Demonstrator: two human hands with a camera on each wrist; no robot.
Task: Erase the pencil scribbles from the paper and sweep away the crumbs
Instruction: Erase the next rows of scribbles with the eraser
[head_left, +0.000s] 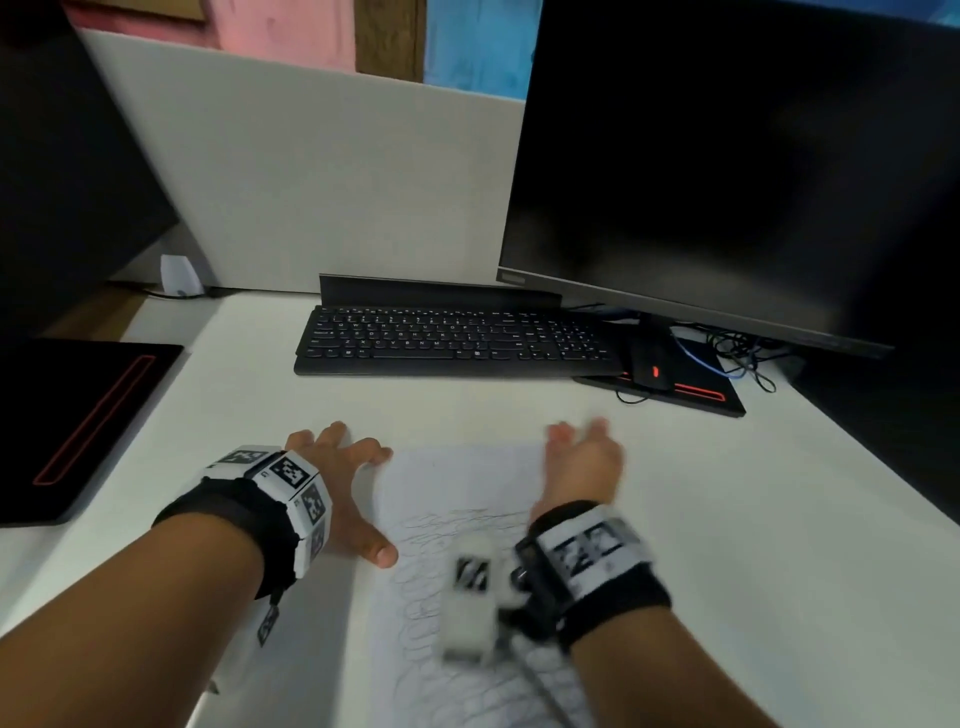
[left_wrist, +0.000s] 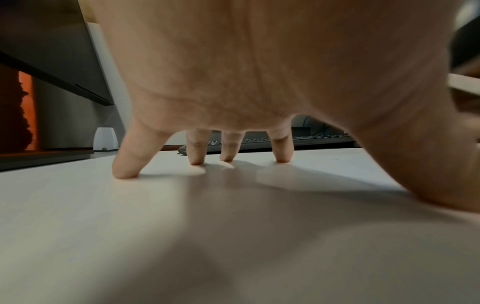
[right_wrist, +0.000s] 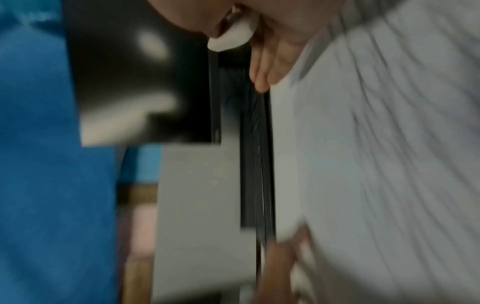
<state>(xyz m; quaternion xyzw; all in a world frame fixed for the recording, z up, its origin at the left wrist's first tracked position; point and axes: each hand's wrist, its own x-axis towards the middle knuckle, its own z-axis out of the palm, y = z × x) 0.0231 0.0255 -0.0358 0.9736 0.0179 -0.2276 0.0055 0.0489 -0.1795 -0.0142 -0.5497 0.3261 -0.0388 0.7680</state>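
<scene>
Your left hand (head_left: 332, 486) is spread wide, fingers straight and splayed, holding nothing. In the left wrist view the fingertips (left_wrist: 124, 172) press down on the white worktop (left_wrist: 182, 236), palm arched above it. The thumb lies at the left edge of the paper (head_left: 457, 488); the index tip sits near its far left corner.

Your right hand (head_left: 582, 462) stands on edge over the far right part of the paper, blurred. In the right wrist view it pinches a small white eraser (right_wrist: 231, 39) between thumb and fingers; the remaining fingers (right_wrist: 262, 72) extend straight below it. Grip: narrow, closed on the eraser.

The paper lies flat on the worktop between the two hands and runs toward you past both wrists. Pencil scribbles (head_left: 441, 587) cover its middle and near part, just behind the right-hand grip and to the right of the left thumb; the far strip beside the right hand looks mostly clean. Crumbs: cannot tell, too blurred.

Beyond both hands: black keyboard (head_left: 457, 340), dark monitor (head_left: 727, 166) to the far right, black mouse (head_left: 649, 366) on a pad beneath it.
</scene>
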